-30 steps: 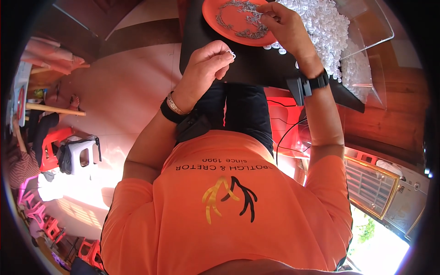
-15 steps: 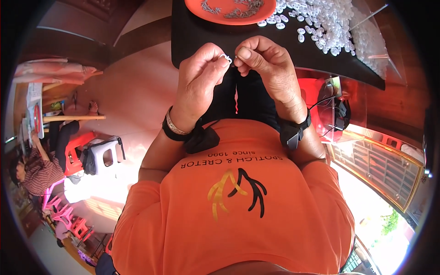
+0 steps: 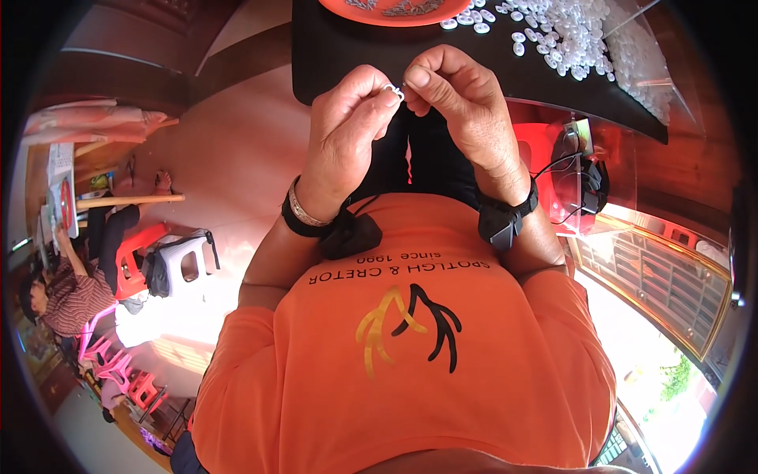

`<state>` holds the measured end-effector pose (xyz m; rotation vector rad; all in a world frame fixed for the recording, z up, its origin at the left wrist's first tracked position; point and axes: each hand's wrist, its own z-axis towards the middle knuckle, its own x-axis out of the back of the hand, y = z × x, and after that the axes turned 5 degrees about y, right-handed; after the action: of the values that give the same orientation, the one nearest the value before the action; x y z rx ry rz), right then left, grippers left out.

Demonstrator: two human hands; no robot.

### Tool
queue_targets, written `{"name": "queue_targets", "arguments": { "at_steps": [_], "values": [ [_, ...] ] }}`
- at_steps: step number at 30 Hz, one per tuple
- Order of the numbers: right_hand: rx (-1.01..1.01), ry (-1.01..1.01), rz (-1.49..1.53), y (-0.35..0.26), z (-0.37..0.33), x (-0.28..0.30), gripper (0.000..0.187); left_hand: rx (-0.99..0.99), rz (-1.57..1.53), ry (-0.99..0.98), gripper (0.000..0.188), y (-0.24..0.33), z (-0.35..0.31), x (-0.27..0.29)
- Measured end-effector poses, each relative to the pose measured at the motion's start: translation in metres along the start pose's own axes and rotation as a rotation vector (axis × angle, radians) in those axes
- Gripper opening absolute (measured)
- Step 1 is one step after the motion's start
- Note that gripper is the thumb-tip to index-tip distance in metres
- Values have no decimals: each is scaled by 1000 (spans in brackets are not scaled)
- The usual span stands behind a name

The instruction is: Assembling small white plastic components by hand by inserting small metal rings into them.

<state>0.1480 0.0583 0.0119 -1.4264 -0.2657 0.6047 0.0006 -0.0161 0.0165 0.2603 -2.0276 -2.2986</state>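
Note:
Over my lap, just off the table's near edge, my two hands almost meet. My left hand (image 3: 353,120) pinches a small white plastic piece (image 3: 398,93) between thumb and forefinger, its looped end sticking out toward the right. Close against it, my right hand (image 3: 467,101) has thumb and forefinger pressed together. Whatever tiny thing sits in that pinch is too small to make out. Beyond the hands, an orange-red plate (image 3: 434,19) carries scattered small grey metal pieces (image 3: 410,8).
A heap of white oval pieces with holes (image 3: 564,39) spreads over the right of the black table (image 3: 347,59), partly in a clear plastic bag (image 3: 639,71). A red stool (image 3: 537,142) with dark gear stands at right. Another person (image 3: 75,292) sits far left near stools.
My right hand has shifted slightly left and up, closer to the white plastic piece. The table and plate sit slightly higher in view.

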Motion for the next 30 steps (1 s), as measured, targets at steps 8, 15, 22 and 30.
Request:
{"name": "queue_targets", "arguments": {
  "at_steps": [8, 15, 22, 30],
  "values": [
    [-11, -19, -31, -2, -4, -4, 18, -30, 46, -20, 21, -2, -2, 0],
    [47, 7, -235, -3, -4, -1, 17, -136, 96, 13, 20, -15, -3, -6],
    [7, 33, -276, -1, -5, -2, 16, -169, 107, 42, 19, -19, -3, -8],
    [1, 57, -147, 9, -5, -1, 15, -113, 108, 35, 20, -21, 2, -3]
  ]
}}
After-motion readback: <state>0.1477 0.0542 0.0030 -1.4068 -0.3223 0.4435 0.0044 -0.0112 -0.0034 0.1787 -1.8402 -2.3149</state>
